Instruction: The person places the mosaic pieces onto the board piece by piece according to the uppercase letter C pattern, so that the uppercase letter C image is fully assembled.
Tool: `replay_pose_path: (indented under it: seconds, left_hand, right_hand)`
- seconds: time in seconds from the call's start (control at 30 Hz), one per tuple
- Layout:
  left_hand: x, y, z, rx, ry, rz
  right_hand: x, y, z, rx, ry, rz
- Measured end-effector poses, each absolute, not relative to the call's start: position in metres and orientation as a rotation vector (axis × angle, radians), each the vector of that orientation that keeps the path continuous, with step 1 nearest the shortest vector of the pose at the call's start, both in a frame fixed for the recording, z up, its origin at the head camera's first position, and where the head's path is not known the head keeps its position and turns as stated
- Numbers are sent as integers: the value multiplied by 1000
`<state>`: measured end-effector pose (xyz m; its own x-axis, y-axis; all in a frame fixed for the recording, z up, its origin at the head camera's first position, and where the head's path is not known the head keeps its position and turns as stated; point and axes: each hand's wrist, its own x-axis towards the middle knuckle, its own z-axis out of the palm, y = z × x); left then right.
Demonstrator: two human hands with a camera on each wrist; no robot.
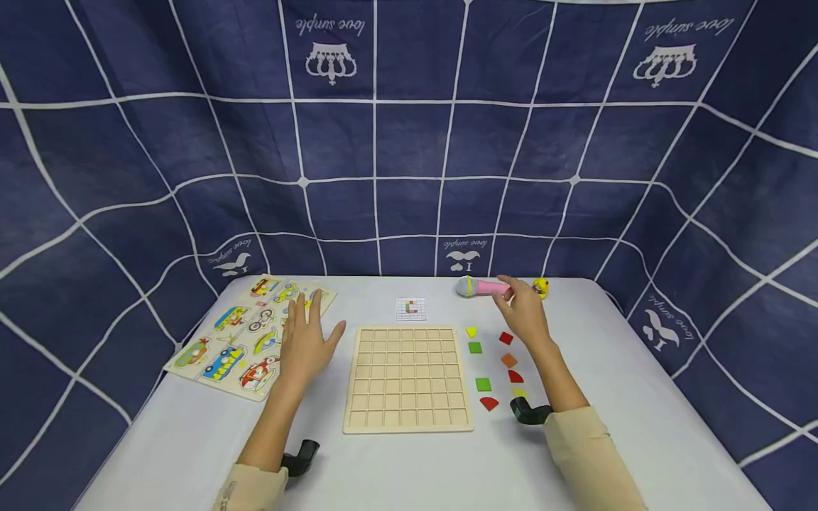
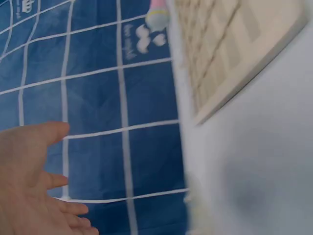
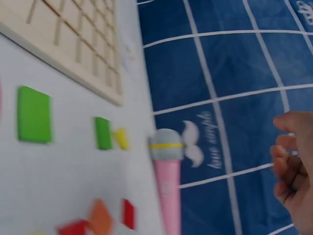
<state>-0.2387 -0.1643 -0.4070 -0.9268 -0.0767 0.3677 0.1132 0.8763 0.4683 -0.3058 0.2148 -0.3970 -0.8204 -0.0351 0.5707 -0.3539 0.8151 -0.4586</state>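
White desk (image 1: pixel 639 397) carries a wooden grid board (image 1: pixel 407 378) at centre, with a vehicle puzzle board (image 1: pixel 246 337) to its left under the released, flat left hand (image 1: pixel 305 342). The right hand (image 1: pixel 525 310), fingers loosely curled and grasping nothing, hovers beside the pink toy microphone (image 1: pixel 481 287) at the far edge, above small coloured tiles (image 1: pixel 508 360)

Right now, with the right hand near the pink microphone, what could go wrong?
1. The right hand hovers by the microphone, which lies near the table's far edge; a nudge might roll it off.
2. The small tiles lie loose under that forearm; a low sleeve may scatter them.
3. The left hand hangs open between the picture puzzle and the grid board and could bump either one.
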Motion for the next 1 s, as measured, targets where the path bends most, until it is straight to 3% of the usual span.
replay_pose_path:
  seconds: [0.5, 0.8, 1.0]
  left_hand:
    - [-238, -151, -490, -247, -2801, -1155]
    - [-234, -155, -507, -268, -2891, -1192]
    - [-234, -155, -509, -284, -2904, -1141]
  right_hand:
    - [-324, 193, -470, 27, -2878, 778]
    - [-327, 191, -485, -83, -2945, 665]
    - [-332, 194, -486, -12, -2934, 666]
